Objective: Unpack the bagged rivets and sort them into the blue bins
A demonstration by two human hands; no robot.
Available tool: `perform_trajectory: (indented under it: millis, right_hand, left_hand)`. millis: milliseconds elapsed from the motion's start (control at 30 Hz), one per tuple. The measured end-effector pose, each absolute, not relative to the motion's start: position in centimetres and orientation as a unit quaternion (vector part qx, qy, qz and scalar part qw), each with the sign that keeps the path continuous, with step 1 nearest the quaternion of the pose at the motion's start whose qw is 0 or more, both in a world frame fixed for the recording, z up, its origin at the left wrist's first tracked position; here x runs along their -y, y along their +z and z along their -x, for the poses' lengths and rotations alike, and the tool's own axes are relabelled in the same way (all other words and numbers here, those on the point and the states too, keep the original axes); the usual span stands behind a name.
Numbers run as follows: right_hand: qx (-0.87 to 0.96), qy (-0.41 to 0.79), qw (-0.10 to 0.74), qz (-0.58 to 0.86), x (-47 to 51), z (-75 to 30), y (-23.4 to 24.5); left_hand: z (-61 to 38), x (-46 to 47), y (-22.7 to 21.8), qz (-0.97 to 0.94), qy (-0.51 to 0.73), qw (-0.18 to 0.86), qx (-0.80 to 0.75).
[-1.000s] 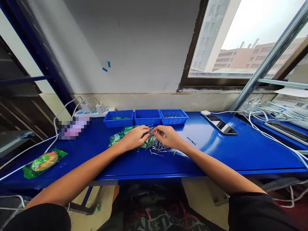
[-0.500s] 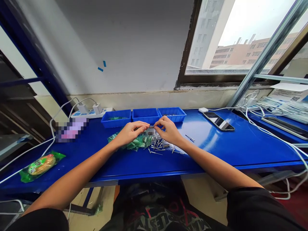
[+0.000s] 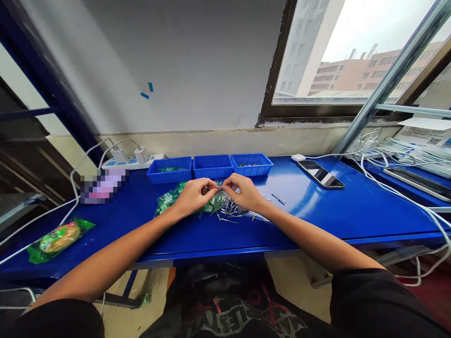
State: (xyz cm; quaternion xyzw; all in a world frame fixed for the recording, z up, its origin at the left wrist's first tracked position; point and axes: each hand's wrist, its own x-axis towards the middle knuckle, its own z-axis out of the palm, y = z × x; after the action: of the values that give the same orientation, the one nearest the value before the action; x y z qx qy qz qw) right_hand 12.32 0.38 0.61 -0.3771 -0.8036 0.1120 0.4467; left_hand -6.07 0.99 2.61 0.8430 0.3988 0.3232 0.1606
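Observation:
My left hand [image 3: 194, 196] and my right hand [image 3: 245, 191] meet above the pile in the middle of the table. Between their pinched fingertips is a small, thin metal rod [image 3: 220, 189], mostly covered by the fingers. Under and in front of my right hand lie loose silver metal rods [image 3: 229, 210], some on clear plastic. Green plastic bags [image 3: 168, 199] with small pieces inside spread beneath my left hand. A few more rods [image 3: 278, 199] lie apart, to the right of my right wrist.
Three blue bins stand behind my hands: the left bin [image 3: 169, 177] holds green bits, the middle bin [image 3: 213, 171] is beside it, and the right bin [image 3: 252, 170] holds small metal pieces. A phone [image 3: 320, 174], a power strip [image 3: 155, 159], cables and a wrapped bun [image 3: 61, 238] are around.
My fingers have curled in more, and both hands now pinch closer together around the small rod. The view has shifted slightly. The bins and the pile stay in place.

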Motion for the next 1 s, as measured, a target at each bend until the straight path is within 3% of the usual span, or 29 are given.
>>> perform_trajectory:
  millis: [433,733,1000]
  right_hand:
    - [0.778,0.132,0.472,0.392,-0.39,-12.38,0.90]
    - [0.786,0.133,0.474,0.375,-0.43,-11.65,0.36]
    - [0.801,0.123,0.475,0.344,-0.15,-11.51,0.32]
  left_hand:
    - [6.30,-1.45,2.57,-0.786,0.372,0.264,-0.416]
    - [6.07,-1.02,2.69,-0.845,0.357,0.130,-0.377]
    - [6.17,-0.99,2.69,-0.852,0.357,0.129,-0.360]
